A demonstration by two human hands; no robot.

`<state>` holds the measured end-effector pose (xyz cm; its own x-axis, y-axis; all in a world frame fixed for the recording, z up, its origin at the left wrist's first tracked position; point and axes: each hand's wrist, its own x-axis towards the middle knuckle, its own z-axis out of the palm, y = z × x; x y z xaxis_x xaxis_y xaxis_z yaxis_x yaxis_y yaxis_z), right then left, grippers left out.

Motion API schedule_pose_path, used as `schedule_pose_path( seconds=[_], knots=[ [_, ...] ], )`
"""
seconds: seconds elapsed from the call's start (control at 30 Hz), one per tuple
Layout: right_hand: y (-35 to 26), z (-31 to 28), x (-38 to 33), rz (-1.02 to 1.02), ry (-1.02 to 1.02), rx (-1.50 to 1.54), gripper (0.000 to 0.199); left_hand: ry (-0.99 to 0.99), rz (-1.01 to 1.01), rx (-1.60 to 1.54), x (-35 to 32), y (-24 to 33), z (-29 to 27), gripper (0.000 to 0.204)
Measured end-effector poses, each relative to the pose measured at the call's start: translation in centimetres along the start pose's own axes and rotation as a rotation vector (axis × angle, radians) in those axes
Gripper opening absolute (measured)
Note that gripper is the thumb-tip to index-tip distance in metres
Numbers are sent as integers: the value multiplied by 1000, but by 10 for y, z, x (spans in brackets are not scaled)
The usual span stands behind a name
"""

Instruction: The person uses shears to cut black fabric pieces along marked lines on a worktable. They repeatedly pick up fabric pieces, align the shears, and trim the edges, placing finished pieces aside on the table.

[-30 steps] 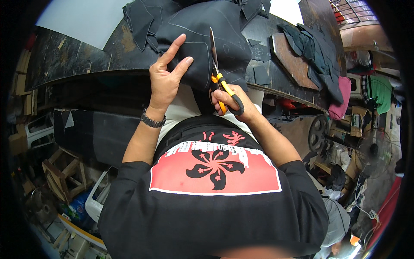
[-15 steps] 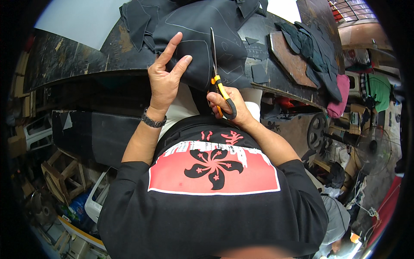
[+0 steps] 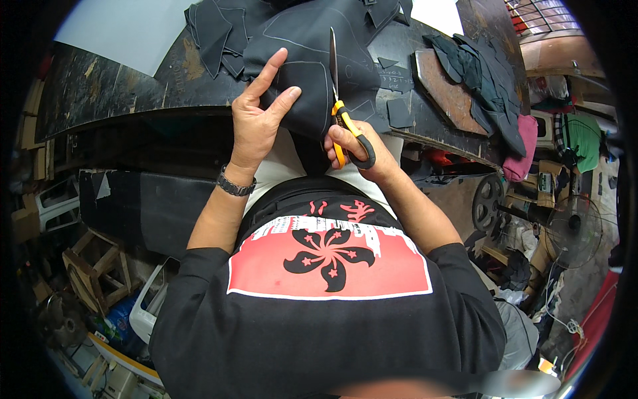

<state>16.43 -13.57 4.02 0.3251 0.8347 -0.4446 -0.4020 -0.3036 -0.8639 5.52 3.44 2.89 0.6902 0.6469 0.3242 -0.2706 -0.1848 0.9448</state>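
Black sheet material with pale chalk outlines drapes over the table's near edge toward my lap. My right hand grips scissors with yellow and black handles, their long blades pointing away from me. The blades look nearly closed and lie along the right side of a chalked outline; whether the cloth is between them I cannot tell. At the left of that outline is my left hand, index finger and thumb stretched apart over the material. Its other fingers are hidden.
Cut black pieces lie at the far left of the dark worktable. On the right, dark cloth scraps rest over a brown board. Below stand a black bench, a wooden stool and a fan.
The scissors and right hand have shifted slightly right and away from me. My left hand has moved a little right, and the material has shifted with it.
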Motion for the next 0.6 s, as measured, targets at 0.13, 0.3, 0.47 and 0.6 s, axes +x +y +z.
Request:
schedule_pose_path(
  seconds=[0.13, 0.3, 0.47, 0.6],
  knots=[
    [0, 0, 0, 17, -17, 24, 38, 0, -25, -35, 1, 1, -2, 55],
    [2, -2, 0, 18, 11, -10, 38, -25, -69, -87, 7, 5, -7, 57],
    [-2, -13, -1, 24, -2, -69, 39, -100, -57, -49, 18, 10, -17, 59],
    [-7, -24, -1, 59, -41, -132, 33, -147, -42, -10, 26, 14, -24, 59]
  ],
)
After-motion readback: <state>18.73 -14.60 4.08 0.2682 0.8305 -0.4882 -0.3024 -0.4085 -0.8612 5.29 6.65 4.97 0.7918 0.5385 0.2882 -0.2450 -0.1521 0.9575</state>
